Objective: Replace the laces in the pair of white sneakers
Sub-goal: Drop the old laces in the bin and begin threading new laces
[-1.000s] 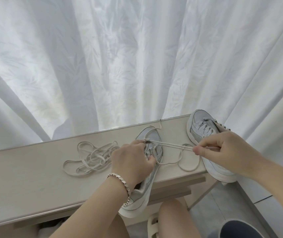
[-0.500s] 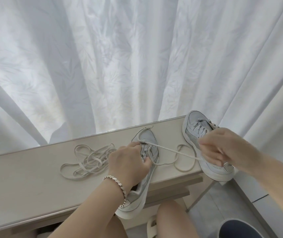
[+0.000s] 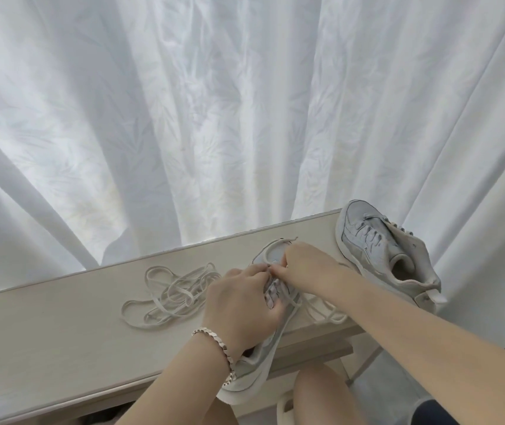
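Left hand [image 3: 239,305] grips the shoe [image 3: 254,372], steadying it across the bench's [image 3: 61,332] front edge, so right hand [image 3: 306,265] can pinch its lace [image 3: 275,242] at an eyelet. The second shoe [image 3: 377,250] sits at the right end.

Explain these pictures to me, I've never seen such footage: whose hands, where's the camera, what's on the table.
No machine here: a person's two bare hands, filmed by one wide-angle camera worn on the head, looking down. On a pale table before a white curtain lie a loose tangle of laces, the far sneaker at the right end, and the nearer sneaker overhanging the front edge. The left hand, wearing a bracelet, grips the nearer sneaker; the right hand pinches its lace near the eyelets.
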`<state>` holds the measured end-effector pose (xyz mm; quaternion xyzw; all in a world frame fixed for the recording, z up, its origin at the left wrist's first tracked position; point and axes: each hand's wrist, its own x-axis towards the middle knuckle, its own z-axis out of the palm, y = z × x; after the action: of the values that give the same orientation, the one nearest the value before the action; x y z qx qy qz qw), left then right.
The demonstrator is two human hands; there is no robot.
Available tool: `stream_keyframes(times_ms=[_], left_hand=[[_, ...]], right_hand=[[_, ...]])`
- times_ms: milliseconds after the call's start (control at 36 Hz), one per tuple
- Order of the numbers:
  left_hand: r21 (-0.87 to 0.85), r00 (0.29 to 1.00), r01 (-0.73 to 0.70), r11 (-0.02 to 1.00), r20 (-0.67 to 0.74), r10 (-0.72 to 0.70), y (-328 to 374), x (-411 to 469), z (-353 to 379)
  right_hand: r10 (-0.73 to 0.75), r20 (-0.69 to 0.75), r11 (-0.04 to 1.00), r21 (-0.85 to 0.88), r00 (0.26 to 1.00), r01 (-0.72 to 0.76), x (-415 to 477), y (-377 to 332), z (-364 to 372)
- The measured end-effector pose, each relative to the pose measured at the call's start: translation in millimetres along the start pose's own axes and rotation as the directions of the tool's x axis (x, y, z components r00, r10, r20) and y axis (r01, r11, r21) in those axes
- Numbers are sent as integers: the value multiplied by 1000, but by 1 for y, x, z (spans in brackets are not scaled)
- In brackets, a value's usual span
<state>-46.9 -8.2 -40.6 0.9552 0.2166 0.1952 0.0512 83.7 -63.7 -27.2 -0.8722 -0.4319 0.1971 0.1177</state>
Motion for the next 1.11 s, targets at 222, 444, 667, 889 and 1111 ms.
stream_keyframes(times_ms=[222, 444, 667, 889, 1111], left_hand=[[-5, 998, 63, 998, 24, -63, 0, 3, -1], [-1, 996, 75, 997, 58, -74, 5, 1, -6], [39, 999, 50, 998, -7, -50, 4, 1, -2], [15, 999, 43, 999, -10, -43, 2, 0, 1], [10, 998, 63, 998, 8, -63, 3, 1, -2]], right_hand=[[-117, -146, 852, 494, 982, 175, -30, 9, -14], [1, -217, 290, 934, 976, 208, -62, 24, -38], [15, -223, 961, 271, 975, 47, -40, 24, -18], [-10, 4, 996, -84, 1000, 10, -8, 3, -9], [-117, 32, 904, 418, 993, 93, 1, 19, -3]])
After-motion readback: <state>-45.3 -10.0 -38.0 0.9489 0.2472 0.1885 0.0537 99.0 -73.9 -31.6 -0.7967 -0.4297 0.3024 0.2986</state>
